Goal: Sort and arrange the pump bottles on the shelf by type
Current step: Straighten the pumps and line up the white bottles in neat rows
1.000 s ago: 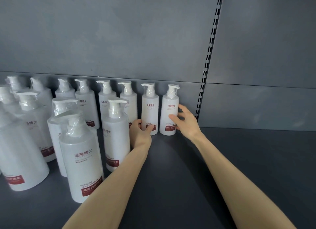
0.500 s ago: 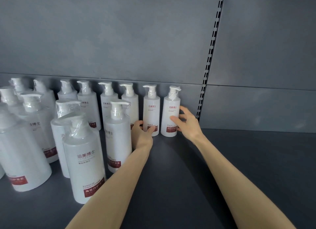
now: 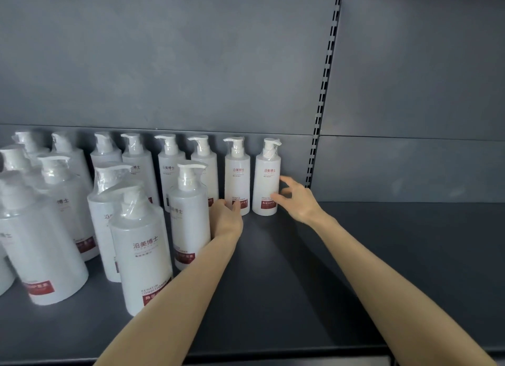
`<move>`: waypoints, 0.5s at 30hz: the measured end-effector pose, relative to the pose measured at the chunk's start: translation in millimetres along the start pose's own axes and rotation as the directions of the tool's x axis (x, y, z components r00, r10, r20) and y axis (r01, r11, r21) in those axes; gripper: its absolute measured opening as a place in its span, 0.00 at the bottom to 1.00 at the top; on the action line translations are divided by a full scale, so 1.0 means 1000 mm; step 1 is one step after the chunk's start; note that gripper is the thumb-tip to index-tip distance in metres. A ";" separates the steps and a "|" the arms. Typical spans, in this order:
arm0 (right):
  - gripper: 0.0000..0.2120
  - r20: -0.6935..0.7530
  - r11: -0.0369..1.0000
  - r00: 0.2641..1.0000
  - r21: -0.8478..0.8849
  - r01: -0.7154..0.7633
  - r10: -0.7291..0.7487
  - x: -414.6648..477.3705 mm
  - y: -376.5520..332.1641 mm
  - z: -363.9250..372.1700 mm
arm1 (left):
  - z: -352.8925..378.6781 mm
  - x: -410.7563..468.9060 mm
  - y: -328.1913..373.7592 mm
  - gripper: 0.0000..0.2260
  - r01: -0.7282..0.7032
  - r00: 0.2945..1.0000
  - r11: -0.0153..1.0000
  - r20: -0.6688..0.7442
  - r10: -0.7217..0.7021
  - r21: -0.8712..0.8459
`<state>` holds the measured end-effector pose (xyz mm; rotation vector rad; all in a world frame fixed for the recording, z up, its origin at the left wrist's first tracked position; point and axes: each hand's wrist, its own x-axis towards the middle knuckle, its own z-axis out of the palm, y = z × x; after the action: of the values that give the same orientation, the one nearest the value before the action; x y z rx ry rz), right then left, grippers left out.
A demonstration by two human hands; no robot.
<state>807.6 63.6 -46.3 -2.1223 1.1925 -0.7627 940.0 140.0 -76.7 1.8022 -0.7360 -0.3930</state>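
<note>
White pump bottles with red labels stand on a dark grey shelf (image 3: pixel 300 297). A back row runs along the rear wall. Its last bottle on the right (image 3: pixel 266 179) stands upright, and my right hand (image 3: pixel 297 201) is beside it, fingers spread, thumb tip against its lower label. My left hand (image 3: pixel 225 218) is wrapped around the base of the neighbouring bottle (image 3: pixel 237 174), thumb on its red label. A taller bottle (image 3: pixel 188 215) stands just left of my left wrist. Several larger bottles (image 3: pixel 139 245) crowd the front left.
A slotted metal upright (image 3: pixel 322 106) runs down the back wall just right of the last bottle. The shelf's front edge (image 3: pixel 273 356) lies near my elbows. Bare shelf surface extends to the right of my right arm.
My right hand's fingers have come off the back of the rightmost bottle and spread. My left hand stays at the base of the neighbouring bottle. Both bottles remain upright.
</note>
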 end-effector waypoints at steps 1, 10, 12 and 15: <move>0.27 -0.001 0.999 1.000 -0.039 -0.006 0.006 -0.006 -0.001 -0.003 | -0.002 -0.005 0.000 0.10 -0.015 1.000 1.000 0.020 0.014 0.023; 0.16 0.013 0.974 0.999 -0.225 0.036 -0.034 -0.072 -0.024 -0.036 | -0.048 -0.069 0.021 0.18 -0.298 0.932 0.918 0.290 0.220 0.263; 0.15 0.025 0.965 0.998 -0.253 0.065 -0.060 -0.085 -0.034 -0.041 | -0.064 -0.084 0.028 0.17 -0.376 0.908 0.874 0.310 0.282 0.308; 0.16 0.051 0.955 0.993 -0.275 0.116 -0.106 -0.105 -0.053 -0.048 | -0.089 -0.108 0.038 0.17 -0.458 0.881 0.804 0.312 0.355 0.379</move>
<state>756.5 169.2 3.5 -2.4390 1.2295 -0.6320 900.6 267.4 -19.8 1.9628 -1.4457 -0.1416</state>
